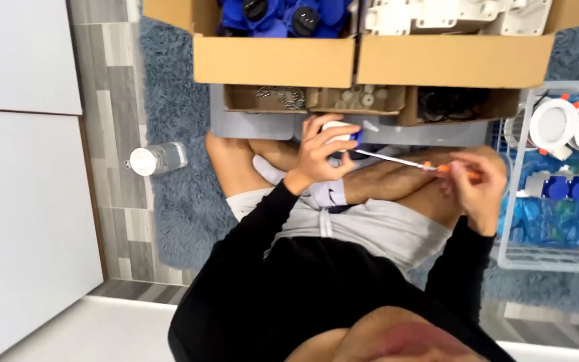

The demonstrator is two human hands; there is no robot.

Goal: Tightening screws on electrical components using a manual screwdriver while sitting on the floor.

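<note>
Screwdriver (403, 163) with an orange grip is pinched in the right hand (478, 188), fingers curled round the handle; its thin shaft slants to a small white-and-blue part (344, 133) gripped by the left hand (319, 153), fingers wrapped over it, above crossed legs on a blue rug (175, 201); cardboard boxes (370, 60) stand beyond; a wire rack (514, 201) of white lamps (554, 124) sits right; a bottle (157, 159) lies left.

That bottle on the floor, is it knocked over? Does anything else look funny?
Yes, the clear bottle lies on its side on the wood floor, at the edge of the blue rug. No spill shows. Otherwise nothing stands out: the left hand holds a white and blue part, and the right hand a screwdriver.
</note>
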